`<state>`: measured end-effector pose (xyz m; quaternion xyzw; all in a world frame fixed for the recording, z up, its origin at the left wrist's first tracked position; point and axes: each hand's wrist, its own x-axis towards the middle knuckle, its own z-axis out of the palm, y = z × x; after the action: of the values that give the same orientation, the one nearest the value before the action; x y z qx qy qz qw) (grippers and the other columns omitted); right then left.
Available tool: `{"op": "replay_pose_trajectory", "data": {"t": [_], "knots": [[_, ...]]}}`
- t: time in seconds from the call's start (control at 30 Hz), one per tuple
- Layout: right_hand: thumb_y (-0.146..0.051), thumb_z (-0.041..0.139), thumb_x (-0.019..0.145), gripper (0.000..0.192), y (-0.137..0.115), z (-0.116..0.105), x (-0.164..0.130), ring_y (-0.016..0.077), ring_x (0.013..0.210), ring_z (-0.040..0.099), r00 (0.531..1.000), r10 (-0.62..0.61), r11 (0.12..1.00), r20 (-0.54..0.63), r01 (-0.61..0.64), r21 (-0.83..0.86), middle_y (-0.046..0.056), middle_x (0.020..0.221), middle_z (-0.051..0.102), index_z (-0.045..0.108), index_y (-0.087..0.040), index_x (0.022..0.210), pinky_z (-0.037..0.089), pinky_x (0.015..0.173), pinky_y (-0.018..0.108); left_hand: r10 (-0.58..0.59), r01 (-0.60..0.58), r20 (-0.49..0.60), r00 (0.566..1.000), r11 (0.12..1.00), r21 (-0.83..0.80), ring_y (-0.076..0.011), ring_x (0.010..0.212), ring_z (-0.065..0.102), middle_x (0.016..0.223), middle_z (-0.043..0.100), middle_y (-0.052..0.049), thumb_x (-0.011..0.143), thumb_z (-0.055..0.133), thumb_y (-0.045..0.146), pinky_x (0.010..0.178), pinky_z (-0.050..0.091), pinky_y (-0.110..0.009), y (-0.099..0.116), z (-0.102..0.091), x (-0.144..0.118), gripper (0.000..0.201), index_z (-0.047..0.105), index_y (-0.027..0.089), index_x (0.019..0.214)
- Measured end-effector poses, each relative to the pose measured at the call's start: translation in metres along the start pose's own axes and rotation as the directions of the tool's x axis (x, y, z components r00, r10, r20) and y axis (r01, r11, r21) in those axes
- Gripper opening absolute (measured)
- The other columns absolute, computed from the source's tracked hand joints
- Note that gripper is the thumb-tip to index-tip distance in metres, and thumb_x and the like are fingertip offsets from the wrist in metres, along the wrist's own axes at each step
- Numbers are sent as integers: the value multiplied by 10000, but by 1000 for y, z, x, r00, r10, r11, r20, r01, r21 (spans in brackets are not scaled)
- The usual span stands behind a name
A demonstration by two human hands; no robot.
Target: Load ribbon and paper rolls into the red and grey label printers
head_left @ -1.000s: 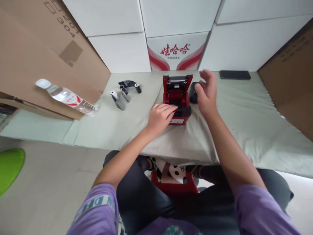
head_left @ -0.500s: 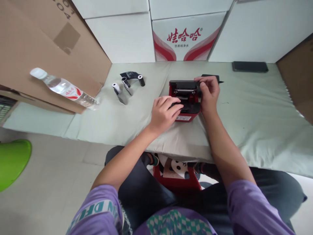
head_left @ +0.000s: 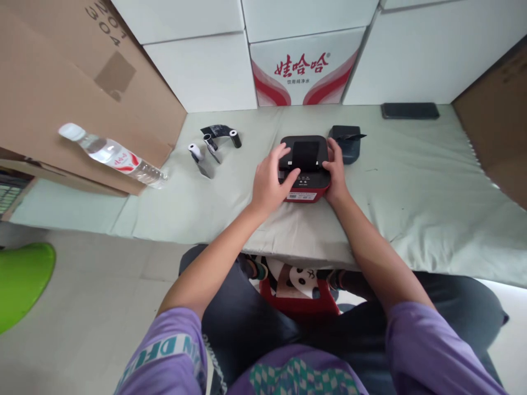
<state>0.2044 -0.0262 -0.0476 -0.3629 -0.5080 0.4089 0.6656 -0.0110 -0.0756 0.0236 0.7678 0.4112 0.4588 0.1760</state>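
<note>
So the little red printer (head_left: pixel 305 167) is sitting flat on the worktop (head_left: pixel 411 181), pretty much centred side to side and closer to the near edge than the back one. Its black lid is lying fully shut on top, with a glossy dark window in the middle that's catching some light. Below the lid, a black panel with a row of small buttons is facing up, and the red front face is showing a white label with tiny print. The whole thing is sitting square, front pointing at the near edge.
</note>
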Motion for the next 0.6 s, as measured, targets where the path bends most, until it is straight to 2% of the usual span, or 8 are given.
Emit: {"op": "replay_pose_trajectory", "data": {"t": [0.07,0.13,0.2,0.3,0.37,0.47,0.6], "knots": [[-666,762,739,752,0,1,-1,328,1534,473,999,37,999,-2,-37,33,5,1553,593,559,-389,1408,309,1341,593,-110,110,9,994,984,-138,-296,1513,518,1585,581,-132,1035,531,665,1286,363,-471,-10,4,2,654,457,291,1566],[-684,775,710,778,-3,3,-2,329,1544,461,998,56,997,-10,-55,61,1,1560,592,571,-385,1399,299,1349,580,-257,254,27,966,929,-269,-302,1550,476,1636,534,-114,1025,589,610,1301,349,-470,-19,9,6,621,475,306,1554],[-697,781,703,794,-7,6,-4,320,1567,437,998,66,994,-1,-66,89,-3,1582,580,578,-381,1403,283,1363,556,-437,427,74,897,809,-405,-303,1559,467,1660,510,-96,1009,642,500,1294,367,-463,-23,13,10,604,480,304,1556],[-720,736,755,751,-9,8,-6,290,1592,416,996,94,984,8,-94,154,-9,1602,565,582,-381,1407,266,1376,522,-626,618,213,750,549,-563,-292,1494,543,1591,589,-69,965,658,364,1229,457,-443,-23,15,16,590,521,295,1534],[-709,731,765,717,-9,8,-5,280,1593,418,993,120,977,-10,-116,178,-16,1594,573,593,-379,1386,260,1379,520,-655,660,288,699,435,-613,-280,1387,627,1456,690,-52,923,660,331,1137,528,-407,-21,14,18,530,610,282,1448],[-641,788,711,712,-10,8,-3,296,1582,425,991,136,977,-20,-131,168,-18,1569,599,624,-361,1344,258,1381,522,-641,674,361,677,343,-654,-231,1136,720,1206,778,-32,853,664,302,923,581,-311,-18,11,19,443,707,252,1291],[-569,802,691,682,-14,6,-1,312,1537,475,990,141,976,18,-142,166,-8,1510,649,653,-347,1318,296,1364,518,-626,686,423,655,258,-680,-152,844,691,1010,776,-1,789,691,275,673,508,-237,-19,7,20,439,736,246,1225]]}}
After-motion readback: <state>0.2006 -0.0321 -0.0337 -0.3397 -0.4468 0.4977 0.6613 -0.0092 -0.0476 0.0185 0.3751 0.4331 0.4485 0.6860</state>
